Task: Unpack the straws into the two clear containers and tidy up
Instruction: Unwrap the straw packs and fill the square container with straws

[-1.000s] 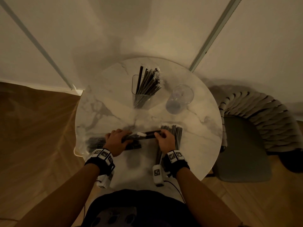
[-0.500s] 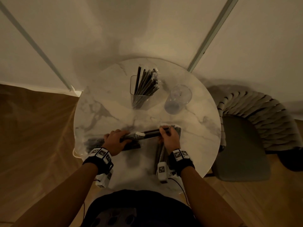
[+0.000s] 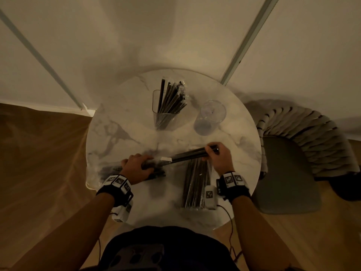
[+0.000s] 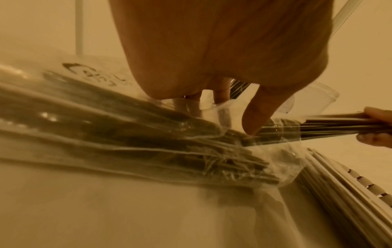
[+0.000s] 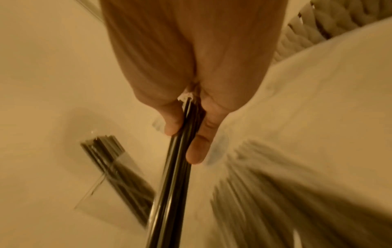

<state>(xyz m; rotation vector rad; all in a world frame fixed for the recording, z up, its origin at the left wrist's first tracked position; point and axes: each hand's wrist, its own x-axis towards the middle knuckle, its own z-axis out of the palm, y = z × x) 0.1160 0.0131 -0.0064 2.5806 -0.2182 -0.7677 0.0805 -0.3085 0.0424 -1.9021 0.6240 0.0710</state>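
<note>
At about 8 o'clock on the round marble table (image 3: 244,159), your left hand (image 3: 137,169) lies on the clear plastic bag (image 4: 131,146), thumb tip down near its mouth and the other fingers curled over the top of the pack, pinning it. That film looks thin, slick and crinkly, so judge it liable to slide or tear; hold it near the opening. Toward 4 o'clock, your right hand (image 3: 218,157) has thumb and fingers clamped round a bundle of black straws (image 3: 188,154), half out of the bag. They seem light, stiff and smooth, so a loose grip could let some slip; grasp close to the end, all together. At 12 o'clock the square container (image 3: 166,116) already holds straws; the round container (image 3: 210,117) beside it stands empty.
</note>
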